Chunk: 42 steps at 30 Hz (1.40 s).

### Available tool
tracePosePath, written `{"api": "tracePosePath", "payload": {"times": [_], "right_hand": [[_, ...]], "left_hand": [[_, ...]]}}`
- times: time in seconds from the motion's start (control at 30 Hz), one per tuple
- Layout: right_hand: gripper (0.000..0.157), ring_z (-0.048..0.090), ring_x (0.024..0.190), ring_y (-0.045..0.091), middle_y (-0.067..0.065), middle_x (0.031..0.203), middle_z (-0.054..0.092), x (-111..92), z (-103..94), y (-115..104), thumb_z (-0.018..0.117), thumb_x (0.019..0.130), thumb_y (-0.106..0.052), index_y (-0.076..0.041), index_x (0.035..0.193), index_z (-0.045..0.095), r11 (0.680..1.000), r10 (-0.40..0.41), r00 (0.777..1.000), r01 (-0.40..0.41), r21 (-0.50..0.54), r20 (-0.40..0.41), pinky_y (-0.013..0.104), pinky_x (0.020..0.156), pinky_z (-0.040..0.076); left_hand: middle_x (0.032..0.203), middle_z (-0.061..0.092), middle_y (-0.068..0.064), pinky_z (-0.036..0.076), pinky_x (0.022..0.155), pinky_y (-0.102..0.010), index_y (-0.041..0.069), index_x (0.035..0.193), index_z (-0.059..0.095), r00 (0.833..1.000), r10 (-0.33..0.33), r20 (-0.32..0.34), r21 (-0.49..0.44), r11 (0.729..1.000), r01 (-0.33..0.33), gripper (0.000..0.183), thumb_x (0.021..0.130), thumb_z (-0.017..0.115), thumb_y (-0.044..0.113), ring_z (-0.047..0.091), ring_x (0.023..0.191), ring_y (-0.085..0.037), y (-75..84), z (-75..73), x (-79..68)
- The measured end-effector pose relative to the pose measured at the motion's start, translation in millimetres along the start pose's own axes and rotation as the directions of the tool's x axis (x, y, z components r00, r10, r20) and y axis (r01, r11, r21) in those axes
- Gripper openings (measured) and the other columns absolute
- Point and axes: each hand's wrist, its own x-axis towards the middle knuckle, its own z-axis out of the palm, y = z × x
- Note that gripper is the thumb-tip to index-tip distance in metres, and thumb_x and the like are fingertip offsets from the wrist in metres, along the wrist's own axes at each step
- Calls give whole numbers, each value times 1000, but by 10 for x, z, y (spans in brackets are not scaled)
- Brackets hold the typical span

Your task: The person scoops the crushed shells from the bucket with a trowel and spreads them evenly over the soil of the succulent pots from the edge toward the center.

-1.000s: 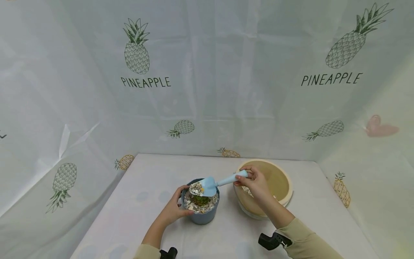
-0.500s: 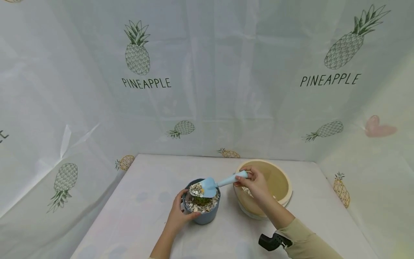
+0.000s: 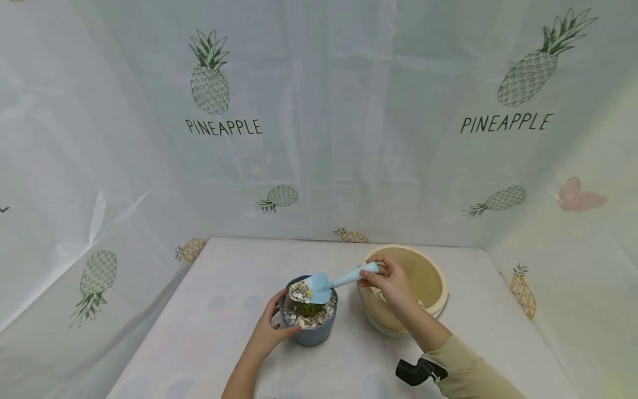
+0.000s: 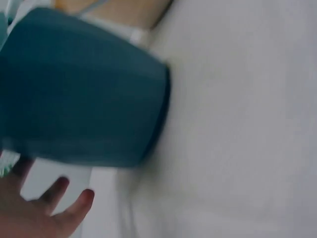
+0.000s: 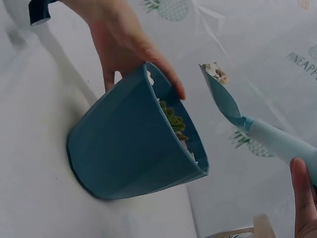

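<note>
- Two sets: left fingers (image 3: 277,297), right fingers (image 3: 371,279)
- One pot (image 3: 315,336)
- One plant (image 3: 308,310)
- One scoop (image 3: 318,288)
- One tub (image 3: 380,318)
- Pebbles (image 3: 300,291): too many to count
- One worktop (image 3: 239,277)
- Two whole "PINEAPPLE" words (image 3: 223,127), head view
- Five green pineapples (image 3: 210,90), head view
- One heart (image 3: 578,195)

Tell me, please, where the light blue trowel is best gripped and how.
Probably by the trowel handle, coming from the right, where the right hand holds it: the handle points right, away from the pot, while the blade carries pebbles that could spill.
</note>
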Motion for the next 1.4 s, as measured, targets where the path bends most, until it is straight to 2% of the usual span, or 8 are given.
{"api": "tracePosePath", "payload": {"times": [0.1, 0.23, 0.4, 0.63, 0.8, 1.0, 1.4], "right_hand": [[34, 70, 70, 18, 13, 88, 68, 12, 24, -14, 64, 88, 11, 15, 117, 47, 1000, -8, 1000, 8, 0, 5, 30, 70, 58], [30, 70, 69, 17, 14, 88, 69, 37, 61, -14, 64, 87, 12, 12, 114, 49, 1000, 1, 1000, 0, -23, 27, 31, 70, 59], [29, 69, 68, 18, 15, 89, 69, 69, 103, -8, 65, 87, 11, 9, 113, 52, 997, 21, 999, -18, -78, 33, 31, 69, 59], [27, 69, 68, 20, 17, 88, 69, 114, 182, -5, 65, 87, 10, 7, 111, 53, 990, 37, 998, -29, -137, 58, 36, 71, 59], [26, 70, 71, 22, 18, 90, 70, 131, 239, -7, 66, 87, 9, 7, 109, 53, 981, 45, 994, -26, -191, 98, 35, 71, 59], [26, 70, 75, 25, 16, 91, 69, 151, 308, -1, 68, 87, 7, 5, 109, 54, 969, 11, 990, 24, -244, 139, 35, 71, 59], [24, 69, 75, 25, 13, 92, 66, 95, 463, -111, 72, 85, 3, -1, 104, 58, 953, -18, 994, 49, -300, 106, 33, 69, 58]], "left_hand": [[156, 23, -20, 33, 101, -66, 21, 154, 29, 996, 4, 92, -22, 1000, -2, 96, 76, 86, 19, 23, 139, -48, -22, -108, 78], [159, 16, -19, 31, 103, -67, 21, 155, 25, 976, 22, 215, -23, 1000, -18, 101, 75, 86, 19, 17, 141, -47, -36, -217, 193], [160, 10, -19, 30, 102, -68, 22, 157, 21, 952, 49, 302, 6, 999, -54, 106, 74, 87, 25, 12, 143, -46, -24, -272, 284], [158, 8, -25, 32, 100, -69, 21, 158, 15, 942, 71, 327, 20, 996, -82, 108, 77, 86, 26, 12, 141, -51, -20, -270, 285], [160, 9, -20, 33, 102, -66, 25, 157, 17, 945, 40, 325, 29, 998, -53, 107, 75, 86, 28, 13, 143, -46, -52, -278, 294], [161, 7, -19, 32, 103, -66, 25, 157, 16, 940, 42, 338, 37, 998, -58, 108, 76, 86, 30, 11, 143, -45, -63, -307, 305], [160, 8, -21, 30, 103, -68, 25, 158, 14, 938, 34, 344, 22, 999, -44, 109, 76, 85, 34, 10, 143, -46, -58, -296, 289]]}}
